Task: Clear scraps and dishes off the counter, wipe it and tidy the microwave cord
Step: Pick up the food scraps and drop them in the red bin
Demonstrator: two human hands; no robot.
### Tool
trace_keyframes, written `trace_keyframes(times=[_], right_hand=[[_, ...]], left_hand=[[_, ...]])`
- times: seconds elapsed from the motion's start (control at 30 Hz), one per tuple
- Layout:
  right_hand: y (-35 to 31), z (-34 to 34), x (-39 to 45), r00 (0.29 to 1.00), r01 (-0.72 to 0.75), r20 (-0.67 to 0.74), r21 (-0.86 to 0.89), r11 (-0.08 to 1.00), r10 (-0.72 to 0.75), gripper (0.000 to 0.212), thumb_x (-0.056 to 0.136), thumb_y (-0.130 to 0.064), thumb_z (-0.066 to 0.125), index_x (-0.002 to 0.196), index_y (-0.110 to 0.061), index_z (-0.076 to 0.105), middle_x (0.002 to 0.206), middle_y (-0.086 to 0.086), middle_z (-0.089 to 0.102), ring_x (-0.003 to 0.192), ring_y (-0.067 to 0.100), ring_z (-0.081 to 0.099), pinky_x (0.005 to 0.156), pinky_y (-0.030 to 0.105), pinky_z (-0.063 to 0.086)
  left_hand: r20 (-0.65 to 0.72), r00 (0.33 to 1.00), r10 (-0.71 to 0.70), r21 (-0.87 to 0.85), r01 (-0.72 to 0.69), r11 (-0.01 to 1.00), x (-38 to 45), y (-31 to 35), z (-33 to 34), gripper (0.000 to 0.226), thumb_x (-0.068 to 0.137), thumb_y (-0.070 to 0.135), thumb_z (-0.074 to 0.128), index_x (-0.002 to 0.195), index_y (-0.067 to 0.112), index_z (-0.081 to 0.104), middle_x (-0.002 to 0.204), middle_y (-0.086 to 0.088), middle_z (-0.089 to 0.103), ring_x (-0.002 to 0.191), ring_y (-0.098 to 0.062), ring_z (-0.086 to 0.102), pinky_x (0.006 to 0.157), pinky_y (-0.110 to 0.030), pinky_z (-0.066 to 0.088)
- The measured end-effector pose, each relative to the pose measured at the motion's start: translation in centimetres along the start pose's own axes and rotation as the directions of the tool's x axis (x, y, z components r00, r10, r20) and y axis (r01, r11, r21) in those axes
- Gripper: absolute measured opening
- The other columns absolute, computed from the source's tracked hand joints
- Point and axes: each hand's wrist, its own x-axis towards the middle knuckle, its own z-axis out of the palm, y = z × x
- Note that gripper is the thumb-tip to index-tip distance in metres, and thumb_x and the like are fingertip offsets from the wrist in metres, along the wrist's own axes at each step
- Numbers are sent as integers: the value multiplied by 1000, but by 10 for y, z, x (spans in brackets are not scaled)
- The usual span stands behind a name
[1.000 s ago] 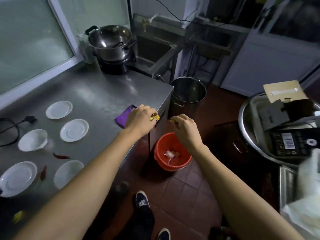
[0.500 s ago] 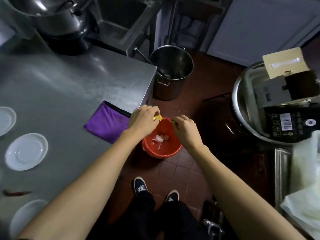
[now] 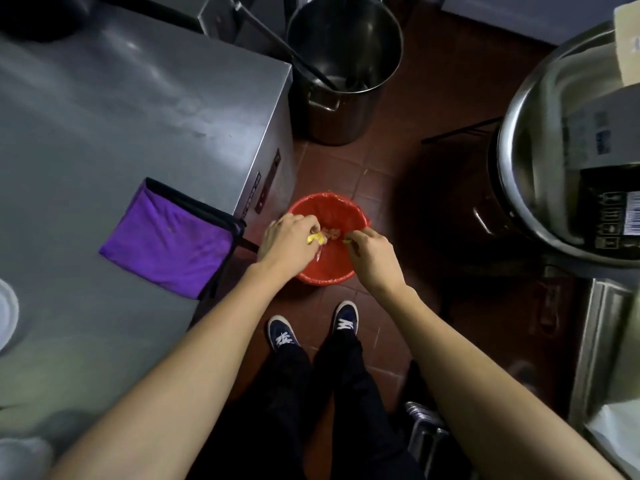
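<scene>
Two hands meet above a red bin (image 3: 341,210) on the tiled floor, just right of the steel counter (image 3: 114,133). The left hand (image 3: 287,244) curls around a yellow scrap (image 3: 317,239); the right hand (image 3: 372,258) pinches a small sliver, too small to identify. A purple cloth (image 3: 166,242) lies at the counter's right edge, a steel stockpot (image 3: 343,67) farther back.

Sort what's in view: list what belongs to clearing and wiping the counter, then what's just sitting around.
Part of the job:
left hand pinching a yellow scrap
right hand, small scrap
red bin on the floor
purple cloth
counter
white dish

Just lying about:
steel stockpot
large steel basin with boxes
</scene>
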Motion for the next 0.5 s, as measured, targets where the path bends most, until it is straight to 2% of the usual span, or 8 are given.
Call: trace_keyframes(times=[0.13, 0.27, 0.5], right_hand=[[16, 7, 13, 1000, 9, 17, 2, 1000, -9, 29, 95, -9, 57, 121, -10, 70, 120, 9, 68, 104, 30, 65, 87, 37, 51], [30, 11, 20, 995, -22, 97, -23, 999, 24, 40, 92, -7, 56, 132, -13, 63, 132, 7, 63, 115, 29, 61, 92, 38, 51], [46, 14, 23, 985, -74, 153, -30, 997, 77, 36, 90, -8, 55, 123, -13, 66, 125, 7, 65, 110, 31, 62, 85, 42, 55]], left_hand=[[29, 999, -37, 5, 37, 999, 17, 5, 15, 18, 86, 30, 72, 103, 28, 66, 105, 5, 68, 104, -22, 56, 86, -37, 44], [82, 994, -72, 32, 69, 997, 26, 2, 27, 30, 87, 34, 72, 115, 27, 64, 118, 3, 64, 114, -22, 52, 96, -41, 44], [116, 986, -117, 48, 112, 993, 28, -2, 40, 27, 91, 33, 66, 117, 31, 62, 120, 4, 65, 114, -23, 55, 97, -42, 45]])
